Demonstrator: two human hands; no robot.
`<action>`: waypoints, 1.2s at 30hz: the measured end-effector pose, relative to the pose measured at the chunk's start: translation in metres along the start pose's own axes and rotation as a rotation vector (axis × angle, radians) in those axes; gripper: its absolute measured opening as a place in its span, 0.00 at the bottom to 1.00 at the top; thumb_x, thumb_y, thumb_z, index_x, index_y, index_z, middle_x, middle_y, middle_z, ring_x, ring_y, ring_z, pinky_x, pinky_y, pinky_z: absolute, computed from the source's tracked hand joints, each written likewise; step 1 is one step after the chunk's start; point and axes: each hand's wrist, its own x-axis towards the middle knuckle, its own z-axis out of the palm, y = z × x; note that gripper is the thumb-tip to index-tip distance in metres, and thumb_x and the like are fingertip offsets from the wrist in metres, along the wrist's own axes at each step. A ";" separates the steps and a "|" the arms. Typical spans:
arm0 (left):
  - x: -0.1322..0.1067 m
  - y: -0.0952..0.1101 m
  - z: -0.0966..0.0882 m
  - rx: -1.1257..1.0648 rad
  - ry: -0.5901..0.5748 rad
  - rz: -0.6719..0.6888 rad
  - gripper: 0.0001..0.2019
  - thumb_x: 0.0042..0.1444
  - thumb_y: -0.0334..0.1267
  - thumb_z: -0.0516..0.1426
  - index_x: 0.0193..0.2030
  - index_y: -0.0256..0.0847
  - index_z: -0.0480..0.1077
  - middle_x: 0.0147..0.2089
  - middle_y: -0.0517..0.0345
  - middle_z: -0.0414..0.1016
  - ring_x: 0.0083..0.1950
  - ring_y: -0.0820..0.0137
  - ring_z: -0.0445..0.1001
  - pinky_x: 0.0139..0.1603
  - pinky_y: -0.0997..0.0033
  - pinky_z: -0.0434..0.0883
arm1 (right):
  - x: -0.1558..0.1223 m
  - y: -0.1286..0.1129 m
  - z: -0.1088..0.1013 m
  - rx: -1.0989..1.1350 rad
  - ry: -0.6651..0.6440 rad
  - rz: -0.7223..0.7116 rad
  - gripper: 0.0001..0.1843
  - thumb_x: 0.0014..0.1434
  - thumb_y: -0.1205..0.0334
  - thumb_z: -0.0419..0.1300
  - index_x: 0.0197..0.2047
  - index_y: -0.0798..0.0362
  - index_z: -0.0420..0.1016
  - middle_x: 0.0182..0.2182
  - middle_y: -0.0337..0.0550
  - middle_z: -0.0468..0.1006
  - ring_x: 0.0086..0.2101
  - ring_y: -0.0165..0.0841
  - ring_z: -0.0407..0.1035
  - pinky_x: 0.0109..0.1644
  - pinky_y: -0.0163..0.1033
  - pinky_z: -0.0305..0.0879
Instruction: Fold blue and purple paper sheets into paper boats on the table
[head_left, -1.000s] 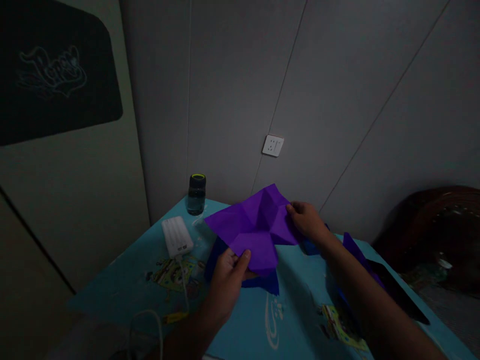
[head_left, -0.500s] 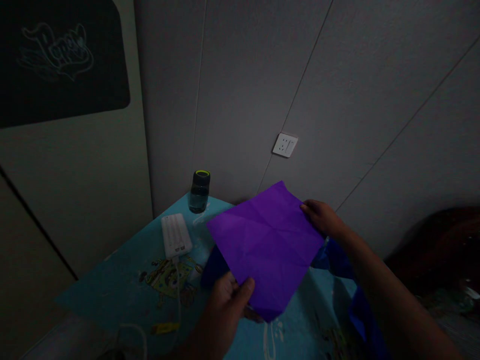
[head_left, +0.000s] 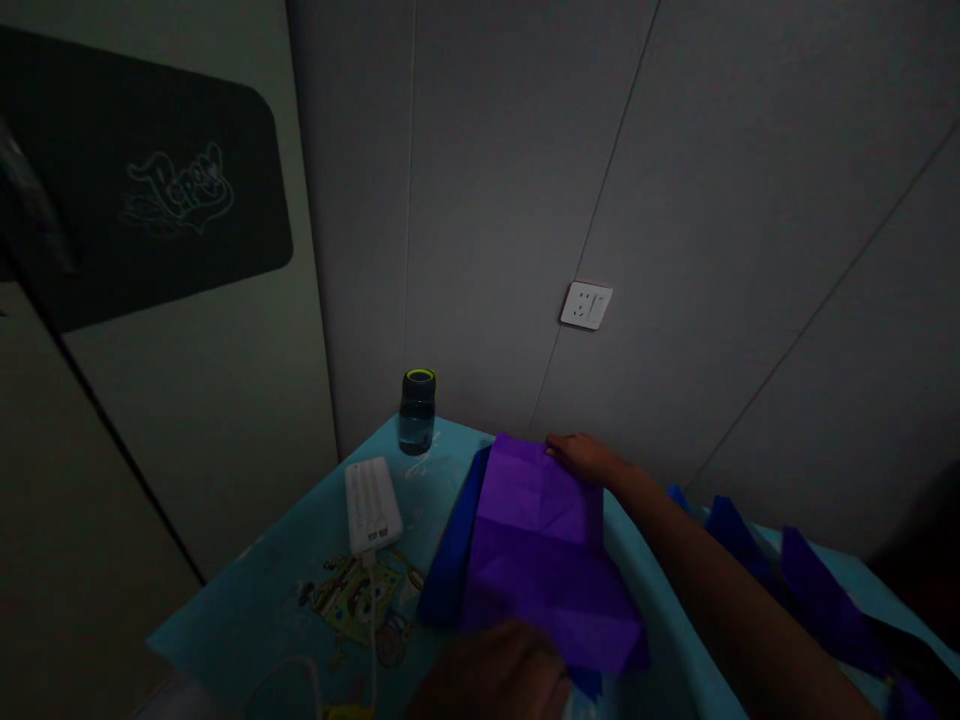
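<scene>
A creased sheet of purple paper [head_left: 540, 540] lies tilted over a dark blue sheet [head_left: 448, 570], which shows along its left side. My right hand [head_left: 581, 457] is closed on the purple paper's far edge at the upper right. Close to the near edge is my left hand [head_left: 499, 672], low in the view and smeared by motion. Its fingers cannot be made out clearly, nor whether it touches the paper.
A white power bank [head_left: 372, 505] with a cable and a dark water bottle [head_left: 417, 415] stand on the blue cartoon-printed table [head_left: 300, 600]. Folded blue and purple pieces [head_left: 825, 600] lie beyond my right arm. A wall with a socket [head_left: 586, 305] rises behind.
The purple paper has come down from mid-air onto the blue sheet and turned. My right hand moved to its far edge; my left hand moved down and nearer. The view has shifted.
</scene>
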 end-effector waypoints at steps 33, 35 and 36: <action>0.012 -0.047 0.013 0.208 -0.315 -0.175 0.24 0.61 0.51 0.51 0.64 0.64 0.58 0.73 0.53 0.45 0.72 0.47 0.41 0.65 0.29 0.40 | 0.028 -0.130 0.065 0.404 0.116 -0.068 0.38 0.65 0.37 0.36 0.70 0.51 0.46 0.69 0.48 0.44 0.68 0.41 0.39 0.69 0.53 0.30; 0.010 -0.046 0.012 0.230 -0.298 -0.171 0.23 0.62 0.50 0.50 0.64 0.64 0.57 0.73 0.54 0.45 0.73 0.48 0.41 0.65 0.30 0.40 | 0.023 -0.120 0.068 0.407 0.123 -0.067 0.37 0.66 0.38 0.35 0.70 0.52 0.47 0.69 0.48 0.46 0.67 0.39 0.40 0.69 0.50 0.32; 0.009 -0.045 0.011 0.242 -0.290 -0.168 0.23 0.62 0.50 0.50 0.65 0.64 0.57 0.73 0.55 0.45 0.73 0.49 0.41 0.66 0.31 0.39 | 0.020 -0.113 0.070 0.400 0.127 -0.044 0.37 0.66 0.39 0.35 0.70 0.53 0.48 0.69 0.48 0.47 0.67 0.38 0.41 0.69 0.49 0.33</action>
